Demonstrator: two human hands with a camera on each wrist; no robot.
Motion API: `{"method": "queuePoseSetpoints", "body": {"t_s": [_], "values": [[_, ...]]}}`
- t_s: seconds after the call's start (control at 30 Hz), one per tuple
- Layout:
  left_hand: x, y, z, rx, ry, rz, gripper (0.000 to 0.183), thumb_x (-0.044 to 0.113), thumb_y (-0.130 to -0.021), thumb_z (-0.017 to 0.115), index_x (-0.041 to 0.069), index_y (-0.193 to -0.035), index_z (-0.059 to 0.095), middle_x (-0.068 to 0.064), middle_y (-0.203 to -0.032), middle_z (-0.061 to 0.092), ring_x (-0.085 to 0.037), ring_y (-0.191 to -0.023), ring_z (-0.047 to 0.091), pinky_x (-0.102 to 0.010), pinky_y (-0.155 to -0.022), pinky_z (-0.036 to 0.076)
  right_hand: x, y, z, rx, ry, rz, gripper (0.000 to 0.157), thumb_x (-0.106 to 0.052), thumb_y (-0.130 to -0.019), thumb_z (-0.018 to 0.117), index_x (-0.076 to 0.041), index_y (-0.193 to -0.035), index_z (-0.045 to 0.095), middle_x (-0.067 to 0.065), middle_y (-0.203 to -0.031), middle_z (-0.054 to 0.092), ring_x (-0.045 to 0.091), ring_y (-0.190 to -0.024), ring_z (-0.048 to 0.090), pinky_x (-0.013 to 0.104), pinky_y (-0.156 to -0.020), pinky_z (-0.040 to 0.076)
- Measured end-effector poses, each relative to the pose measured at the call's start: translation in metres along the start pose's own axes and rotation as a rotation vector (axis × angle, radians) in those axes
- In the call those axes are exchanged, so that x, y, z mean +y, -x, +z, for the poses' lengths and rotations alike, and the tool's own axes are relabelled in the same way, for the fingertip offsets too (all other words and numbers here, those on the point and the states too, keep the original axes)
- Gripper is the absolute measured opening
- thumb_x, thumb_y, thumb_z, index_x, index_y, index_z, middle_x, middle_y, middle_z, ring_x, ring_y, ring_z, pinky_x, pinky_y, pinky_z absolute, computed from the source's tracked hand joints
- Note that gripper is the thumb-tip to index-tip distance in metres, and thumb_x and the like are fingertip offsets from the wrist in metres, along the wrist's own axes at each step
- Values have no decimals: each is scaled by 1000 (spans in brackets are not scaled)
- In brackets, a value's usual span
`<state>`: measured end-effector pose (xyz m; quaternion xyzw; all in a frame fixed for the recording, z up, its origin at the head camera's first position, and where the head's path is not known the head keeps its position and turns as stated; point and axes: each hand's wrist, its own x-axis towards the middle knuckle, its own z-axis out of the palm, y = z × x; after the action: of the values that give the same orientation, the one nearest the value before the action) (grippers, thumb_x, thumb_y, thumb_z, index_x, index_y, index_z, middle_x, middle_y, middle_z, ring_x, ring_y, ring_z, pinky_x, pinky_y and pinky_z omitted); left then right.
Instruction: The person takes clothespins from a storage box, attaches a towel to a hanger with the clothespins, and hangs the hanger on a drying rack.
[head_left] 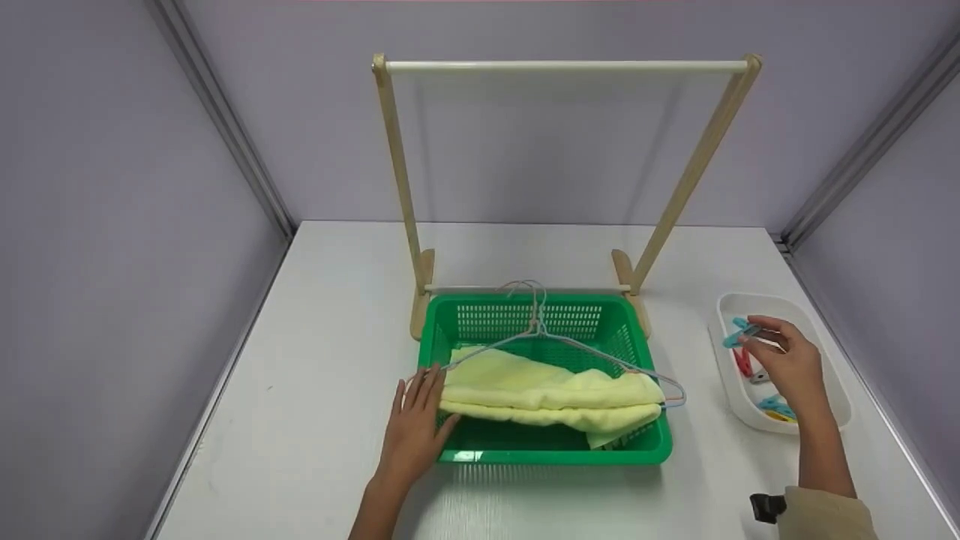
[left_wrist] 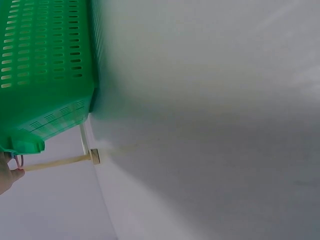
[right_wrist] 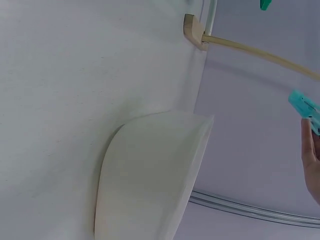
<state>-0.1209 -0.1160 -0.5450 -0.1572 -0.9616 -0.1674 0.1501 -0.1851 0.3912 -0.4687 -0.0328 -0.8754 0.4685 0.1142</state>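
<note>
In the head view my right hand [head_left: 793, 367] pinches a blue clothespin [head_left: 741, 332] between thumb and fingertips, above the white tray [head_left: 726, 375]. The same blue clothespin [right_wrist: 302, 105] shows at the right edge of the right wrist view. My left hand [head_left: 414, 433] rests with fairly straight fingers on the left end of the hangers [head_left: 487, 346] and the rim of the green basket [head_left: 555, 457]. Two thin hangers, one bluish and one pinkish, lie across the basket with their hooks toward the back. Yellow cloth [head_left: 540, 395] is draped over their lower bars, partly down in the basket.
Behind the basket stands a wooden rack [head_left: 694, 169] with a white top rail [head_left: 562, 67]. Several red, blue and yellow clothespins [head_left: 777, 407] lie in the tray at the right. Panel walls enclose the white table [head_left: 300, 360] at the back and sides.
</note>
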Motion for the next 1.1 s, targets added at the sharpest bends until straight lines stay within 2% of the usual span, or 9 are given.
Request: {"method": "queuePoseSetpoints", "body": {"t_s": [0.17, 0.27, 0.4, 0.57, 0.8, 1.1], "values": [[-1, 0, 1, 5, 0, 0, 66, 40, -90, 55, -1, -139, 35, -13, -144, 31, -29, -132, 22, -48, -105, 13, -8, 2, -2, -91, 89, -34, 46, -30, -88, 64, -5, -125, 52, 10, -113, 54, -8, -90, 50, 13, -69, 45], [-1, -1, 0, -8, 7, -8, 67, 41, -91, 54, 0, -139, 34, -12, -144, 30, -29, -133, 21, -47, -106, 12, -13, 2, -2, -133, 125, -45, 48, -32, -88, 63, -3, -126, 52, 14, -115, 53, -9, -90, 49, 13, -69, 45], [-1, -3, -1, -21, 7, -16, 67, 41, -91, 53, 0, -140, 33, -12, -144, 30, -28, -133, 21, -47, -106, 11, -17, 3, 0, -139, 134, -53, 48, -32, -87, 64, -4, -125, 53, 13, -114, 54, -10, -90, 48, 12, -69, 44], [-1, -4, -2, 1, 5, -11, 67, 42, -91, 53, 0, -140, 33, -12, -144, 31, -29, -133, 21, -47, -106, 12, -22, 5, 2, -129, 123, -84, 46, -31, -87, 64, -6, -124, 54, 11, -111, 55, -8, -93, 49, 11, -72, 43], [0, 1, 1, 29, 42, -17, 68, 47, -92, 49, 2, -140, 34, -11, -143, 33, -26, -133, 23, -46, -106, 13, -23, 12, 5, -129, 99, -86, 44, -30, -87, 64, -9, -124, 55, 8, -109, 56, -6, -93, 51, 20, -63, 48], [0, 0, 0, 10, 57, -28, 65, 45, -93, 47, 2, -140, 33, -11, -143, 34, -27, -133, 23, -46, -106, 12, -24, 13, 11, -128, 125, -167, 40, -26, -88, 64, -7, -123, 56, 10, -109, 56, -5, -92, 51, 11, -73, 42]]}}
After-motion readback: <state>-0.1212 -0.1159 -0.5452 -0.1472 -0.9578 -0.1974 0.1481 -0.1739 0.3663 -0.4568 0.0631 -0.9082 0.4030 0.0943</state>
